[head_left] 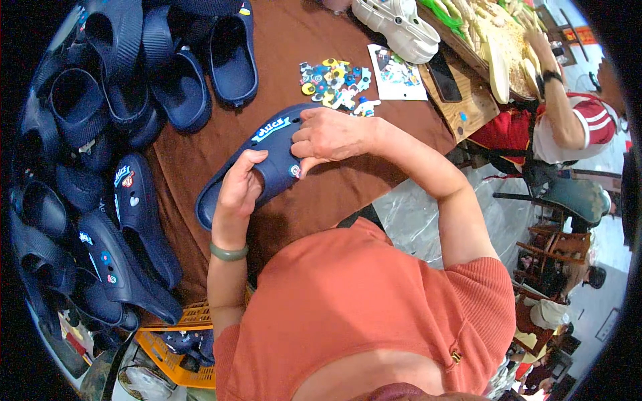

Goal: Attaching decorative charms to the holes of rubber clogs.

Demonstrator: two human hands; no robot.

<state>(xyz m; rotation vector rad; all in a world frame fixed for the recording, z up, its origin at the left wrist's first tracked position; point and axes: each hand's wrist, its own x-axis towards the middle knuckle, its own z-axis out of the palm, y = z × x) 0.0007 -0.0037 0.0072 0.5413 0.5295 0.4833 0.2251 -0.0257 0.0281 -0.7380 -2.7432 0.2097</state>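
A navy clog lies tilted on the brown cloth in front of me. A light-blue banner charm with white lettering and a round swirl charm sit on its upper. My left hand grips the clog at its foot opening, thumb on top and fingers partly hidden inside. My right hand is closed on the toe end, fingers curled and thumb beside the swirl charm. Whether a small piece is under those fingers is hidden. Just beyond lies a pile of loose charms in blue, yellow and white.
Many navy clogs are heaped at the left, some with charms. A white clog, a bag of charms and a phone lie at the far right. Orange crates stand lower left. Another person works at right.
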